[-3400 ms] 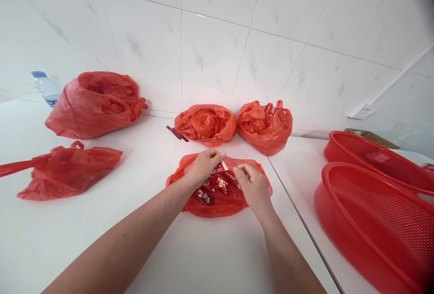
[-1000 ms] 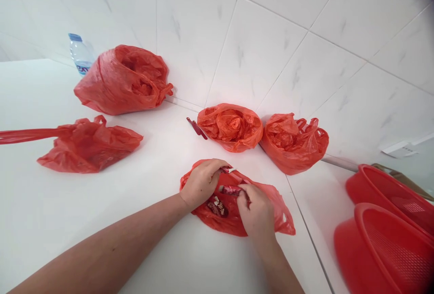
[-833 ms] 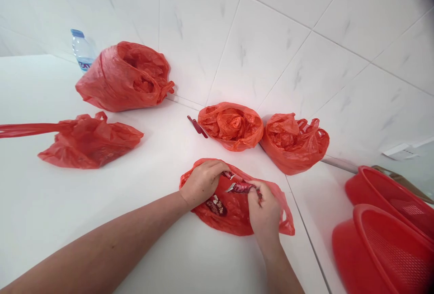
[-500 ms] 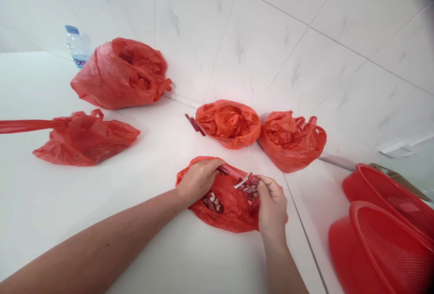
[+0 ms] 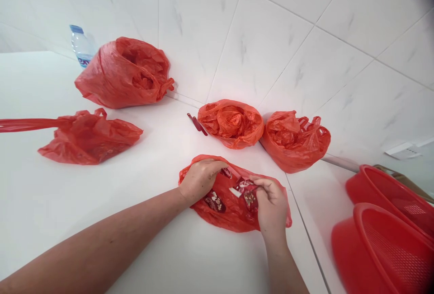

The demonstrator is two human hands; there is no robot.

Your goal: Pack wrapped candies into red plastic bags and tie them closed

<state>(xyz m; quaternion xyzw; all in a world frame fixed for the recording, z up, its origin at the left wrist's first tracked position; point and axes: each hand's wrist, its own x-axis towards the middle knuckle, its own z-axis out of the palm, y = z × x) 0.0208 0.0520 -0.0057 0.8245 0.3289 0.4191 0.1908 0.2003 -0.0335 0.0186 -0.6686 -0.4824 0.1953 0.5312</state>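
Observation:
A red plastic bag (image 5: 225,221) lies spread on the white table under both hands. My left hand (image 5: 199,181) is closed over the bag's far left part, with a small red printed wrapper (image 5: 226,173) at its fingertips. Pinched in my right hand (image 5: 272,203) is a red printed packet (image 5: 244,187) with a white edge. Just below it, near the same fingers, shows a red-and-gold foil packet (image 5: 250,201). A dark red packet with pale lettering (image 5: 215,201) rests on the bag next to my left hand. My palms hide parts of the bag.
Two bunched red bags (image 5: 230,124) (image 5: 294,142) stand along the tiled wall, with a dark red folding knife-like object (image 5: 197,124) beside them. Further left are a fuller red bag (image 5: 124,75), a flatter bag (image 5: 91,140) and a water bottle (image 5: 80,48). Red baskets (image 5: 383,244) stand at right.
My hands, close together on a white-edged piece at first, have moved apart. My right hand has shifted right with its packet and turned it. The left has stayed over the bag; the view has swung right.

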